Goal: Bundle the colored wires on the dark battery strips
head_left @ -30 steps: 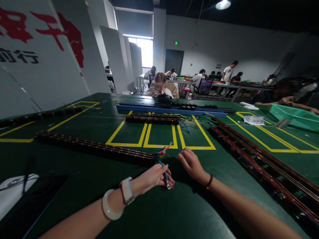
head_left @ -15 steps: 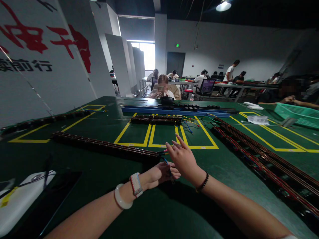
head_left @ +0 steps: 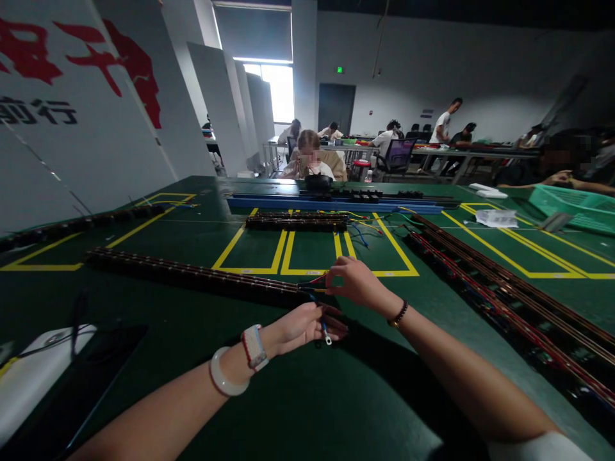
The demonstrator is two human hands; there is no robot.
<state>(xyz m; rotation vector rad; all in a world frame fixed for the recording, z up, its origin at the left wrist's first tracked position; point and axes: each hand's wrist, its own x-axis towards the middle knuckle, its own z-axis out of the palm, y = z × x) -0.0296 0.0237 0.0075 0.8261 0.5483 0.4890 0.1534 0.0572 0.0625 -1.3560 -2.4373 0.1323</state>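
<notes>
My left hand (head_left: 302, 325) is loosely gripping the blue wire (head_left: 325, 328), already separated but unattached at its tip, while my right hand (head_left: 361, 285) is pinching the other wires (head_left: 314, 282).

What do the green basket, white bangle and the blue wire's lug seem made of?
Green basket: likely matte plastic, given its uniform color and slotted wall. White bangle: smooth, softly glossy; stone or plastic, can't tell. Lug: probably metal, from its silvery shine.

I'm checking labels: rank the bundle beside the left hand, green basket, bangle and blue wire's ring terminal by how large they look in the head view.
1. Bundle
2. Green basket, cut off by the frame
3. Bangle
4. Ring terminal
</notes>
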